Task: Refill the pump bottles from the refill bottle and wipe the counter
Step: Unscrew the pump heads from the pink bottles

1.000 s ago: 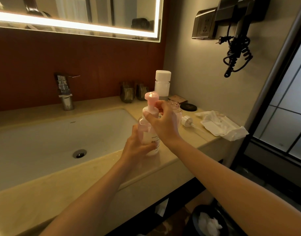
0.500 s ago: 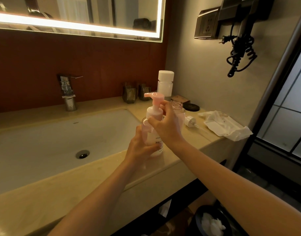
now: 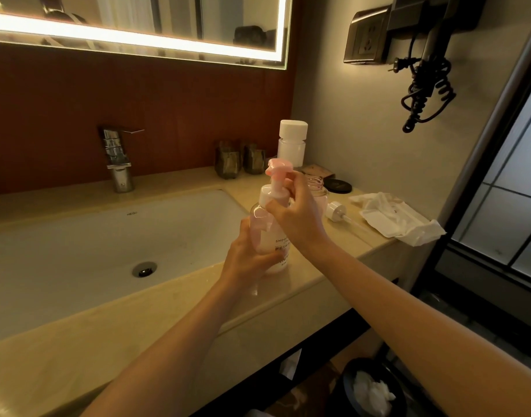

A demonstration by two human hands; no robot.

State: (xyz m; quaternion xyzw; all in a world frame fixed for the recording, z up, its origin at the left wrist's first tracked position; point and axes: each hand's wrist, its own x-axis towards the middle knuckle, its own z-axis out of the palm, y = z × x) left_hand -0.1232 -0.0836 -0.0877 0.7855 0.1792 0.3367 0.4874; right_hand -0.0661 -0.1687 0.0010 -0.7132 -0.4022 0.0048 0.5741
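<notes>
Over the last second the pink pump head [image 3: 278, 170] has swung round on its stem and its nozzle now points left. The translucent pink pump bottle [image 3: 268, 236] has stayed upright on the beige stone surface [image 3: 303, 291], just right of the white sink basin [image 3: 77, 251]. The left hand [image 3: 246, 261] wraps the bottle's lower body, bracing it against the twist. The right hand [image 3: 299, 219] pinches the stem under the head, its fingers [image 3: 292, 183] drawn narrow. This looks like the pump being threaded home on a filled bottle, though which way it is turning cannot be told. Behind the right hand an open-necked pink bottle [image 3: 317, 189] stands without a pump. The loose white pump [image 3: 336, 210] lies just right of it, and the white-capped refill bottle [image 3: 292, 142] stands farther back; that open bottle probably comes next. A crumpled white cloth [image 3: 399, 219] lies at the far right, one corner hanging over the near edge. The held bottle stands near that same edge, with the basin's drop close on its left. The only bare strip for setting things down runs right, between the bottle and the cloth.
</notes>
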